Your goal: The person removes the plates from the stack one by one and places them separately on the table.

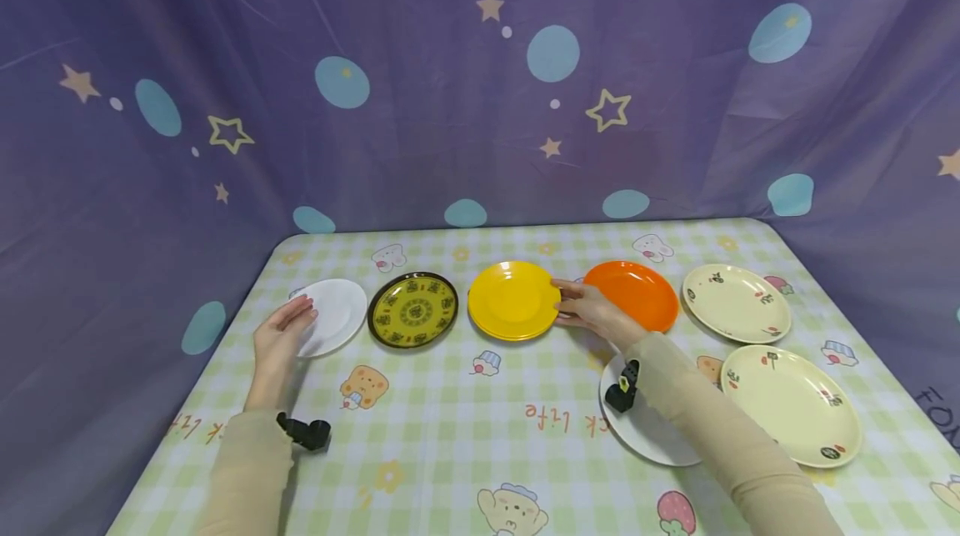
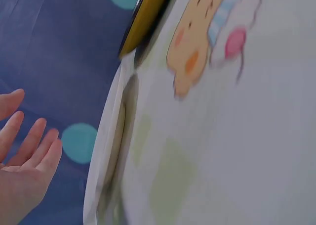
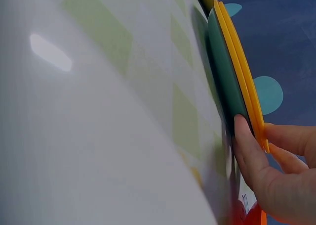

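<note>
In the head view my right hand (image 1: 592, 311) pinches the right rim of the yellow plates (image 1: 514, 300). The right wrist view shows two yellow rims (image 3: 242, 67) stacked over a dark green plate or base (image 3: 224, 71), with digits of my right hand (image 3: 281, 170) on both sides of the yellow edge. My left hand (image 1: 279, 340) is over the left edge of a small white plate (image 1: 339, 315). Its fingers are apart and relaxed in the left wrist view, where the hand (image 2: 29, 160) holds nothing above the white plate's rim (image 2: 109, 136).
Between the white and yellow plates lies a dark-rimmed olive plate (image 1: 414, 311). An orange plate (image 1: 637, 294) sits behind my right hand; a larger white plate (image 1: 652, 432) is under that forearm. Two cream plates (image 1: 737, 303) with printed motifs stand at the right. A purple curtain (image 1: 450, 144) hangs behind.
</note>
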{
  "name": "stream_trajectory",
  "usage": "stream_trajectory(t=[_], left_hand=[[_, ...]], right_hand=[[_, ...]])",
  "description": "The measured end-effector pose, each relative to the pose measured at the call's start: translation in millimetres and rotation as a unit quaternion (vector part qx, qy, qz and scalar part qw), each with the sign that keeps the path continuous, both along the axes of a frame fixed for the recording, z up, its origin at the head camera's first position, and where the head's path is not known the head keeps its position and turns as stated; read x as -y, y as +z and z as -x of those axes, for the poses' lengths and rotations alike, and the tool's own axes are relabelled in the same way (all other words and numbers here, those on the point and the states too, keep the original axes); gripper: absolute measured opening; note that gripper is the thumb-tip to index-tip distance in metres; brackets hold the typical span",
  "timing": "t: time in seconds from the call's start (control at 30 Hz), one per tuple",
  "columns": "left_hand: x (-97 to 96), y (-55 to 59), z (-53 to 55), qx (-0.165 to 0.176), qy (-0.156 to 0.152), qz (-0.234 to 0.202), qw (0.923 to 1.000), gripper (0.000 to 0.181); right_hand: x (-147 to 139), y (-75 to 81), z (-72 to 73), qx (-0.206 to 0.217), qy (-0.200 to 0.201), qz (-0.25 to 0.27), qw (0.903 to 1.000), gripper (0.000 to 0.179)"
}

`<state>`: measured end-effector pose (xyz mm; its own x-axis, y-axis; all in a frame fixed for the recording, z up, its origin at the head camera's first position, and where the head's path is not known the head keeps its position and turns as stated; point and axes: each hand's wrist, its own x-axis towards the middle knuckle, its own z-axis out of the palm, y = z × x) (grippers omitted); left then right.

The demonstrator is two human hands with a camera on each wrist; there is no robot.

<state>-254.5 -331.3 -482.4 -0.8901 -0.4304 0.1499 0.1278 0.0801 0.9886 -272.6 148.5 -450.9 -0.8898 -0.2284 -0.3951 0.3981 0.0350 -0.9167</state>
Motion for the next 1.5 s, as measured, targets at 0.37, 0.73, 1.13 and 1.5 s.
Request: stream_trajectory(t=[0.37, 0.73, 1.13, 1.5], left_hand=[[-65.8, 42.8, -16.0, 0.027, -0.102, 0.099, 0.9895, 0.041], [-110.1, 46.3, -9.6, 0.068, -0.183, 0.085, 0.977, 0.041], [-156.1, 48.3, -1.6, 0.096, -0.253, 0.126, 0.9544, 0.039], [-190.4, 42.2, 7.5, 0.107, -0.275, 0.134, 0.946, 0.039]], right_hand=[[-1.9, -0.9, 1.5, -0.001, 0.002, 0.0, 1.0, 0.055], [-2.7, 0.4, -2.6, -0.019, 0.027, 0.024, 0.9992, 0.055], [-1.3, -1.3, 0.9, -0.006, 0.002, -0.003, 1.0, 0.054], [-0.1, -0.8, 1.7, 0.001, -0.003, -0.005, 1.0, 0.055]])
